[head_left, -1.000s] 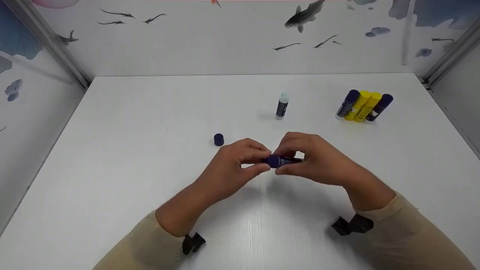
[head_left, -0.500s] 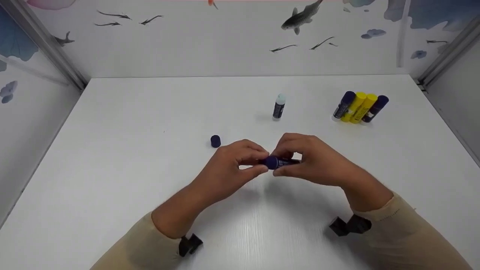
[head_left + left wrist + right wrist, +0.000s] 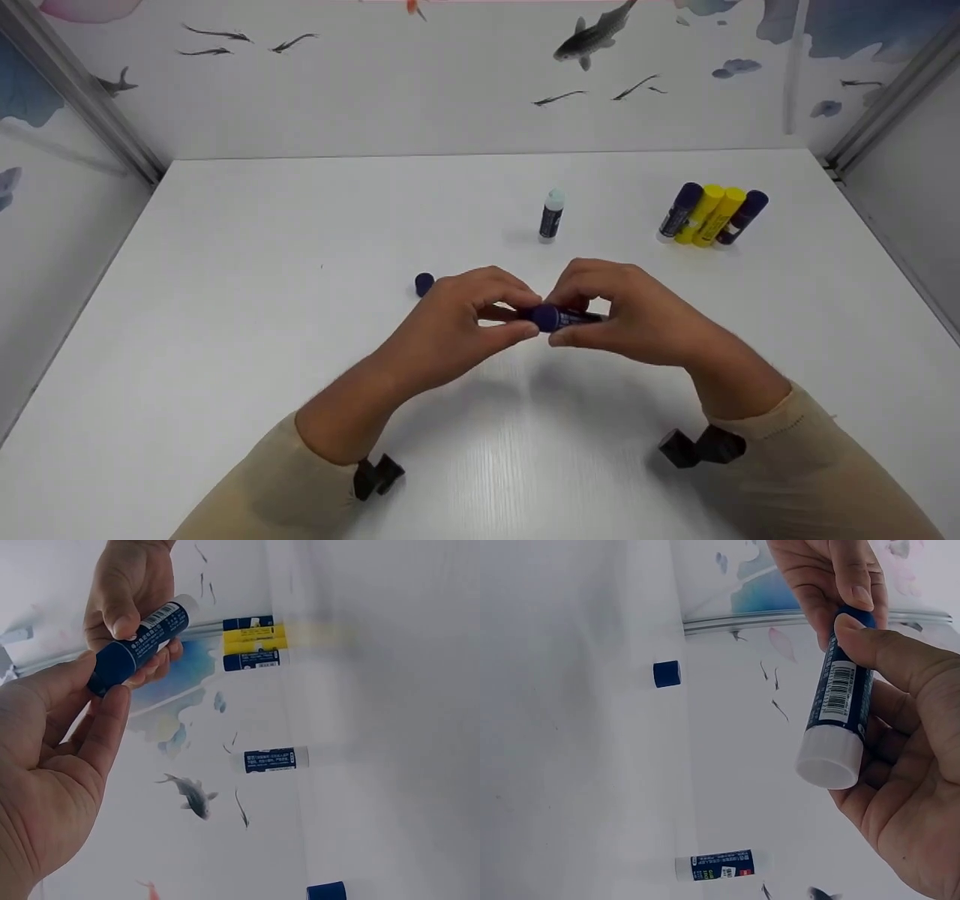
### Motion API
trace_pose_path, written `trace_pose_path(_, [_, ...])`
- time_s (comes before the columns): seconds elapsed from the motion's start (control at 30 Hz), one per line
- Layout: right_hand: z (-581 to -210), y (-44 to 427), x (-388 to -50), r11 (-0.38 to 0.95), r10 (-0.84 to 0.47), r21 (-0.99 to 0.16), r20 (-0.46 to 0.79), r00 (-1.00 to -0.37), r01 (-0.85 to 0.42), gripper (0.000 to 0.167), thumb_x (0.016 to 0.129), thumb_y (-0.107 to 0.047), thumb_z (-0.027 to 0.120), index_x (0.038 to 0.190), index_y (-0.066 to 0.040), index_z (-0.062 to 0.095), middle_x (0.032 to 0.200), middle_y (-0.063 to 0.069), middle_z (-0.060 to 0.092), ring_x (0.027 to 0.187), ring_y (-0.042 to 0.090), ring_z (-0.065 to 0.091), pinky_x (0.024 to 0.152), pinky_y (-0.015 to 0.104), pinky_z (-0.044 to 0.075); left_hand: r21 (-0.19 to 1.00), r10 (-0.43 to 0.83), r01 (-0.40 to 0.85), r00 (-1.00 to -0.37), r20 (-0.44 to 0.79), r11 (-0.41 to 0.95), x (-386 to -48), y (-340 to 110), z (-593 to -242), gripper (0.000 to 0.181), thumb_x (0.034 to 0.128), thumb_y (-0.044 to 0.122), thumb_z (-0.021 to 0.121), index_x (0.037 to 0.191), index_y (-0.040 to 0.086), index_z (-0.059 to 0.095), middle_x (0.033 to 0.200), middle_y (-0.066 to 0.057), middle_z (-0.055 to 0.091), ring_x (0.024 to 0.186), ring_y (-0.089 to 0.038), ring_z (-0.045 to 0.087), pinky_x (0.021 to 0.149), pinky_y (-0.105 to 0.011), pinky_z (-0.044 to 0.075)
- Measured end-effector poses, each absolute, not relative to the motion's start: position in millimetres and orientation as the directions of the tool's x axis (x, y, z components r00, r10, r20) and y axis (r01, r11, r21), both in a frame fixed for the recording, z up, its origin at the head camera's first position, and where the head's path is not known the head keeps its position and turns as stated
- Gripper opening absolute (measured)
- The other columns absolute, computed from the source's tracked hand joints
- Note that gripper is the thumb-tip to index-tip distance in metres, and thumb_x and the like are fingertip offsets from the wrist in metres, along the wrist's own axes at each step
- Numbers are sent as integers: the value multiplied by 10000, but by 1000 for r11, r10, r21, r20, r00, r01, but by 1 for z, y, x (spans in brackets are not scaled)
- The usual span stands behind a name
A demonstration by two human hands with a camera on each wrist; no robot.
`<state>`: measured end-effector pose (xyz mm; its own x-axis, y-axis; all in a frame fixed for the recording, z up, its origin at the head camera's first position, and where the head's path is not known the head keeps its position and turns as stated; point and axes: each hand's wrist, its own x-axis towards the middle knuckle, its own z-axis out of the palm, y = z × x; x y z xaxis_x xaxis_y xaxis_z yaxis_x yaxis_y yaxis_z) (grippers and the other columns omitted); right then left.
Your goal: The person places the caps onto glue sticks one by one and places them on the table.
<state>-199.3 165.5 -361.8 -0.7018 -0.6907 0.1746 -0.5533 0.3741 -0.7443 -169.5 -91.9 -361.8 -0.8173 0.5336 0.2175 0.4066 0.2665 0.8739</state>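
Note:
Both hands are on one dark blue glue stick (image 3: 576, 319), held just over the table with its cap (image 3: 114, 669) on. My left hand (image 3: 469, 322) pinches that cap between thumb and fingers. The labelled body is gripped by my right hand (image 3: 630, 315), thumb along one side; its white base (image 3: 829, 757) points at the right wrist camera. Beyond the hands, a second glue stick (image 3: 551, 217) stands upright, uncapped, with a pale top. A loose blue cap (image 3: 424, 283) rests on the table beside my left hand, which partly covers it in the head view.
At the back right, two yellow glue sticks (image 3: 711, 217) stand in a row between two dark blue ones (image 3: 742, 217). A white panel with painted fish (image 3: 592, 37) closes off the table's (image 3: 247, 225) far edge, and side panels flank it.
The whole scene has shifted slightly left in the head view. My left hand now overlaps more of the loose cap. Both hands keep their hold on the glue stick.

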Motion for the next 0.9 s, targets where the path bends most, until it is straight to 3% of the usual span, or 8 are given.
trace_pose_path(0.4, [-361,168,-201,350,-690,-743,207,-694,-570,229,898,-117,866,1091,-193,769,1007,-33,662,869,146,593,633,228,551,871,542,429,-804,246,241,-173,-96,-356,232,979,91,777,1210,82,771,1177,-21,743,1096,-106,713,983,-224,614])
trace_pose_path(0.6, [-360,170,-203,370,-676,-741,199,-709,-561,248,892,-127,874,1097,-204,757,1009,-46,656,883,146,596,597,246,549,869,497,422,-829,255,257,-177,-101,-356,211,994,88,756,1204,71,763,1182,-24,740,1104,-119,715,984,-224,613])
trace_pose_path(0.9, [-359,175,-205,341,-662,-724,269,-700,-600,281,879,-59,869,1107,-174,749,1034,-53,675,894,138,599,739,212,538,878,436,382,-869,235,288,-188,-105,-367,208,1004,115,747,1209,79,764,1198,-9,735,1106,-115,725,995,-246,614])
